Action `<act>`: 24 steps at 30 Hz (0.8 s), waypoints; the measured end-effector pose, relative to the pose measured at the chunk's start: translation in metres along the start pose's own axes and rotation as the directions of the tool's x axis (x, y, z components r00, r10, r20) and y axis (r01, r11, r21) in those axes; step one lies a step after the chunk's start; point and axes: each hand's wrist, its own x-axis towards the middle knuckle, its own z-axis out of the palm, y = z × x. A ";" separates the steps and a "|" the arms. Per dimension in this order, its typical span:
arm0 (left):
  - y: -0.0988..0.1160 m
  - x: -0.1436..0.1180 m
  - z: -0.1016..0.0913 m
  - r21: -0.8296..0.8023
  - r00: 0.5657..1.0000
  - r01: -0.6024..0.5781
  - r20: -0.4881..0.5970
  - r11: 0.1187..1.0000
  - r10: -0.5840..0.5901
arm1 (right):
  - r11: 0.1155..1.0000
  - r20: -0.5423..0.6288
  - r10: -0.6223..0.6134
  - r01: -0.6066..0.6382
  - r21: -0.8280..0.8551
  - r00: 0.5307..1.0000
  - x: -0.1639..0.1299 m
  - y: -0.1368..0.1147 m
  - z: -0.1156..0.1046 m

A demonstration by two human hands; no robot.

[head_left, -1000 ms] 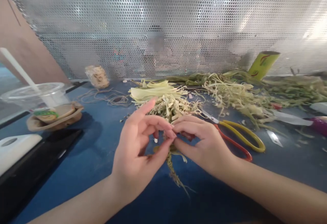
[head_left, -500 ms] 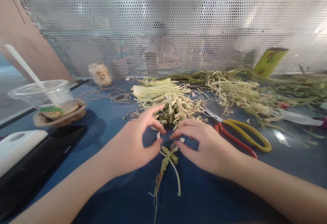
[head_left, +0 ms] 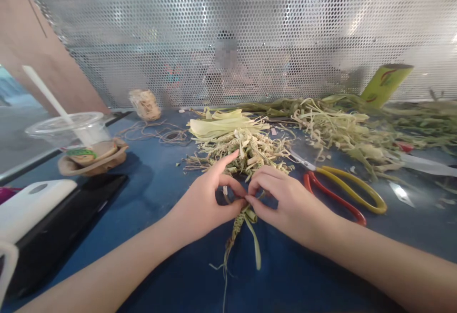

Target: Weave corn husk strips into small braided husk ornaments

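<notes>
A small braided piece of pale green plant strips (head_left: 237, 226) lies on the blue table below my fingertips, with a loose strip and thin fibres trailing toward me. My left hand (head_left: 210, 196) pinches thumb and finger together at its upper end, the index finger pointing up and away. Meeting it there, my right hand (head_left: 276, 196) is closed in a pinch too. The fingertips cover whatever bit of strip lies between them. Just beyond the hands sits a heap of curled, knotted strips (head_left: 246, 148), with flat pale husk leaves (head_left: 221, 126) behind it.
Scissors with red and yellow handles (head_left: 350, 189) lie right of my right hand. Shredded leaves (head_left: 342, 129) and a yellow-green tube (head_left: 387, 84) are farther back. At left are a plastic cup (head_left: 87, 129), a black tablet (head_left: 71, 227) and twine (head_left: 144, 105). A perforated metal screen (head_left: 250, 13) stands behind.
My two hands have come together over the top of the braided piece, and their fingertips have closed into pinches. The view has shifted slightly left.
</notes>
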 end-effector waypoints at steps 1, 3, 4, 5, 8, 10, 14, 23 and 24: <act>0.001 0.000 0.000 -0.023 1.000 0.017 -0.003 1.000 -0.017 | 1.000 -0.011 -0.008 0.008 0.023 1.000 0.000 0.000 0.000; 0.001 0.001 0.000 -0.077 0.999 0.039 -0.015 0.996 -0.040 | 0.997 -0.028 -0.023 0.025 0.069 0.999 0.001 0.000 -0.001; 0.002 0.001 0.001 -0.102 0.999 0.039 -0.032 0.994 -0.042 | 0.995 -0.033 -0.025 0.028 0.091 0.999 0.001 0.000 -0.002; 0.001 0.000 0.001 -0.120 0.998 0.031 -0.055 0.992 -0.038 | 0.994 -0.040 -0.023 0.027 0.110 0.999 0.001 -0.001 -0.002; 0.001 -0.001 0.002 -0.141 0.994 -0.017 -0.109 0.990 0.001 | 0.987 -0.070 -0.006 0.017 0.159 0.998 0.001 -0.003 -0.004; 0.001 -0.002 0.003 -0.140 0.991 -0.048 -0.131 0.989 0.030 | 0.984 -0.104 -0.012 0.030 0.177 0.994 0.001 -0.005 -0.005; 0.003 -0.005 0.006 -0.229 0.986 -0.081 -0.161 0.970 0.044 | 0.984 -0.142 -0.074 0.096 0.153 0.987 0.000 -0.007 -0.005; 0.008 -0.006 -0.002 -0.278 0.968 -0.033 -0.248 0.960 -0.038 | 0.971 -0.145 -0.137 0.161 0.174 0.980 0.000 -0.005 -0.009; 0.008 -0.006 -0.003 -0.253 0.969 -0.053 -0.247 0.966 -0.011 | 0.977 -0.194 -0.099 0.132 0.168 0.976 0.000 -0.004 -0.010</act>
